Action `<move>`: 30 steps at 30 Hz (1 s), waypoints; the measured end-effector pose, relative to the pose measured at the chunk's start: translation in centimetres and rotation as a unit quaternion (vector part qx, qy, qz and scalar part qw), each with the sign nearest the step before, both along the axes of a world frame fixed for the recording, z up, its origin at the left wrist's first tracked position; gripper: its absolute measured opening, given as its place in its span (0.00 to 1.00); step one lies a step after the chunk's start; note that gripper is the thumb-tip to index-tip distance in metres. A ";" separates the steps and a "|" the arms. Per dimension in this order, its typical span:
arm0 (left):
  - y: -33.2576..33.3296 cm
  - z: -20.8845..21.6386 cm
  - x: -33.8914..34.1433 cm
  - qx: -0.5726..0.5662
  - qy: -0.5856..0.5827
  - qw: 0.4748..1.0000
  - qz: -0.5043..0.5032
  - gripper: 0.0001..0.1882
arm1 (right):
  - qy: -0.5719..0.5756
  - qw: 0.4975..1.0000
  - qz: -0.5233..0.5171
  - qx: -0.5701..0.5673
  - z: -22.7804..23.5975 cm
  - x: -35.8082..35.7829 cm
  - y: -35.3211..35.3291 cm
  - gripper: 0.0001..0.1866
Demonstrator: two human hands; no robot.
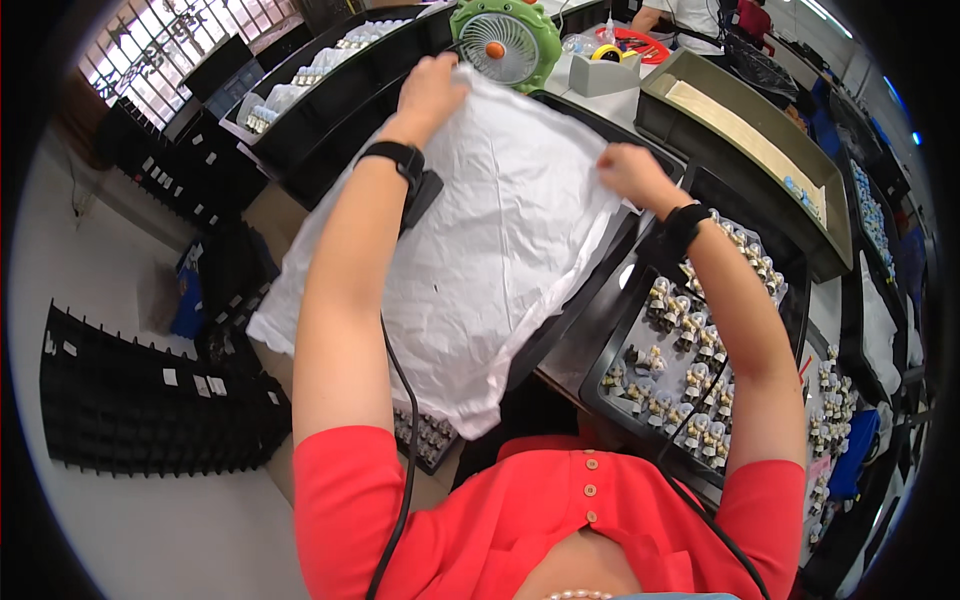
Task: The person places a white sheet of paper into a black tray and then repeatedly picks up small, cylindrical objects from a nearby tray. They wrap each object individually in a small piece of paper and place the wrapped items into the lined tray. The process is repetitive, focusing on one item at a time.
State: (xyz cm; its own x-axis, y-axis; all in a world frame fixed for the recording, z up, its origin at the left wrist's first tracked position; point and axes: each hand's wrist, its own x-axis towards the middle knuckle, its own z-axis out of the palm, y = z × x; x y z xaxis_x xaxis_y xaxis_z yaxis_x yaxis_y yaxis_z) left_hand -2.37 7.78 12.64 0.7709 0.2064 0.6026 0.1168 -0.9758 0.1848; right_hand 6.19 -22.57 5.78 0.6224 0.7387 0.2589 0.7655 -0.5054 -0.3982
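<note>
Head camera: a white sheet (480,215) – thin and creased, whether cloth or plastic I cannot tell – spreads from the centre of the view toward 12 o'clock, with one corner trailing out at 9 and another hanging at 6. The left hand (432,97), just short of 12 o'clock, grasps its far corner, close beside a green fan (500,48); the right hand (638,178), toward 2 o'clock, is closed at its right edge, fingertips mostly hidden but apparently pinching the material. Part of a black tray (555,335) shows below that edge, toward 4 o'clock. To hold the sheet well, I would grip both edges with equal pull so the wrinkles flatten – firm, yet not hard enough to tear it. The left corner is best held clear of the fan, whose airflow, if running, could lift the sheet. At 4 o'clock, small figures (693,327) stand crowded in another tray (592,385); the right forearm passes above them, so a raised elbow seems wise. A dark cable (405,400) hangs from the left forearm toward 7 o'clock, beside the sheet, and should be left slack so it cannot drag the loose edge.
</note>
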 end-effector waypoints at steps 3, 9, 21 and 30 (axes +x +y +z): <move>-0.6 -3.5 -1.0 -0.023 0.114 0.993 -0.011 0.27 | 0.057 0.974 0.054 -0.215 -3.8 -0.1 0.8 0.22; -1.3 -5.5 -3.5 -0.023 0.275 0.960 -0.035 0.31 | 0.178 0.920 0.175 -0.301 -2.0 -3.3 2.1 0.22; -5.1 -5.9 1.1 -0.002 0.004 0.992 -0.127 0.48 | 0.041 0.993 -0.108 -0.016 3.6 2.9 -4.4 0.18; -7.4 -12.6 7.8 0.036 -0.019 0.994 -0.103 0.54 | -0.080 0.986 -0.136 -0.048 -1.2 5.6 -5.6 0.14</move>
